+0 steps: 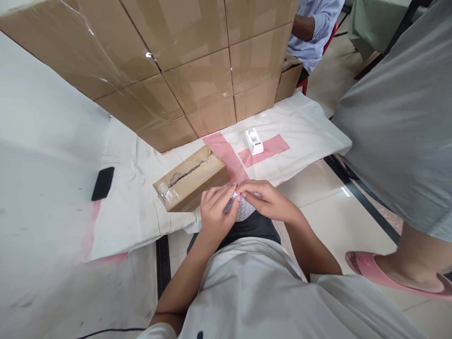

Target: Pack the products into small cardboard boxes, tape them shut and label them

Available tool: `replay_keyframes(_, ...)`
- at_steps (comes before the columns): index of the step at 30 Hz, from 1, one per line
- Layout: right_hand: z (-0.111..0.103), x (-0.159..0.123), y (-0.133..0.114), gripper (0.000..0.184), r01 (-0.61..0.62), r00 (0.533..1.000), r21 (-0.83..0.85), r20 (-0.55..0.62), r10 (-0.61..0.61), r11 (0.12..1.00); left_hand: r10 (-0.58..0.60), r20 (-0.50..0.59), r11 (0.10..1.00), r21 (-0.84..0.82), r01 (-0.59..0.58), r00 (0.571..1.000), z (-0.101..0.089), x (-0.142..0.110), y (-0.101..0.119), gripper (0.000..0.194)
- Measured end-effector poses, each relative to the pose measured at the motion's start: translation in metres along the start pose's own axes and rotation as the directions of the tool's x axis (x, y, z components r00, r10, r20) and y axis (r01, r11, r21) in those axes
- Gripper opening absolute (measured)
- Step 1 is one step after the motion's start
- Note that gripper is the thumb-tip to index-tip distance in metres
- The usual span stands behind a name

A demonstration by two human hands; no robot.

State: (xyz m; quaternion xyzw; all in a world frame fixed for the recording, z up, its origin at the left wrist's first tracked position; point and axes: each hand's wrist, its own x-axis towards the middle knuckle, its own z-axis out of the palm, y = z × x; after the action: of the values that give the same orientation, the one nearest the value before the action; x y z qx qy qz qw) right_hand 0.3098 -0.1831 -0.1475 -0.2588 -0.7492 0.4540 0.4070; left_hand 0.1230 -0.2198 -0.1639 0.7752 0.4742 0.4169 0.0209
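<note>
My left hand [214, 210] and my right hand [268, 200] meet close to my body at the table's near edge. Both pinch a small white and grey patterned packet [242, 209] between their fingertips, and most of it is covered by the fingers. Just left of my hands lies a small opened cardboard box [189, 179] with a torn taped seam on top. A small white device [253, 141] stands further back on a pink stripe of the white cloth [134, 207].
A wall of large taped cardboard boxes [197, 70] fills the back of the table. A black phone [102, 183] lies at the left. One person stands close on the right, pink shoe [391, 278] on the tiled floor. Another person in a blue shirt [314, 33] sits behind the boxes.
</note>
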Motion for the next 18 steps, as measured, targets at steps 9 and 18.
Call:
replay_keyframes(9, 0.004, -0.002, -0.005, 0.017, 0.052, 0.998, -0.103, -0.02, -0.055, 0.993, -0.139, -0.004, 0.95, -0.283, 0.132, 0.99, 0.001, -0.006, 0.003, 0.026)
replay_keyframes(18, 0.016, 0.002, -0.004, 0.022, 0.066, 0.996, -0.278, -0.042, -0.08, 0.958, -0.314, -0.012, 0.856, -0.436, 0.278, 0.949, 0.004, -0.01, 0.0, 0.026)
